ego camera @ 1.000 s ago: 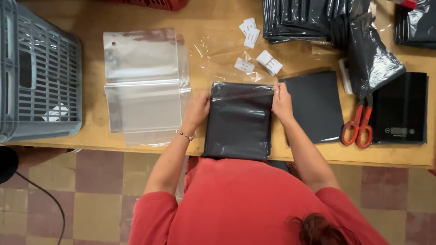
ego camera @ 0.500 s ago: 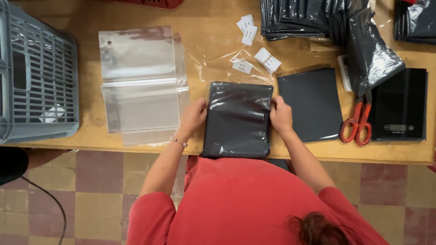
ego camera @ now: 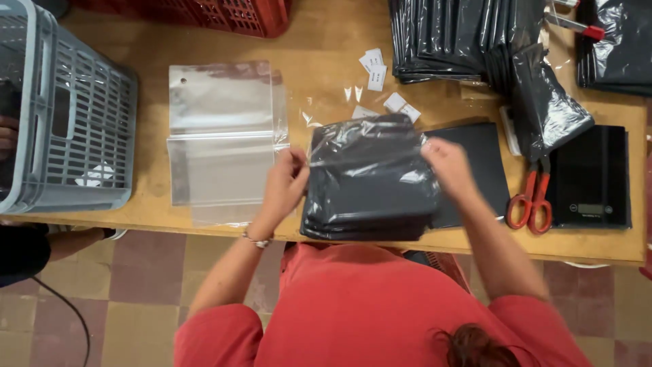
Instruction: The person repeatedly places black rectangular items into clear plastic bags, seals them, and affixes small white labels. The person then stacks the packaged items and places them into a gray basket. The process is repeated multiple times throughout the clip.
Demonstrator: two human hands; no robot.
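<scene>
Checked floor tiles in brown and tan lie below a smooth, pale wooden counter [ego camera: 326, 41], which carries everything listed. Your left hand [ego camera: 284, 187] pinches the left edge of a bagged stack of black folded items [ego camera: 370, 178], its fingers closed on the glossy, crinkled clear film around the stack. Your right hand [ego camera: 447, 166] sits at the stack's right edge, blurred; you cannot tell whether its fingers grip the film or only press on it. The stack is rectangular, soft and several layers thick, and it lies at the counter's near edge, directly in front of you.

Just left of it lies a pile of flat clear plastic bags [ego camera: 224, 136], limp and shiny, their number not countable. Behind the stack are about five small white paper tags [ego camera: 373, 64], scattered. One flat matte black sheet [ego camera: 475, 163] lies partly under the stack's right side. One pair of red-handled scissors [ego camera: 533, 200] rests beside one flat black digital scale [ego camera: 589, 178]. One loose, crumpled black plastic bag [ego camera: 547, 112] droops above them. More black packs [ego camera: 448, 37] are piled at the far edge, too many to count. One grey slatted plastic crate [ego camera: 64, 115] stands at the left, and one red crate [ego camera: 217, 13] at the far edge.
</scene>
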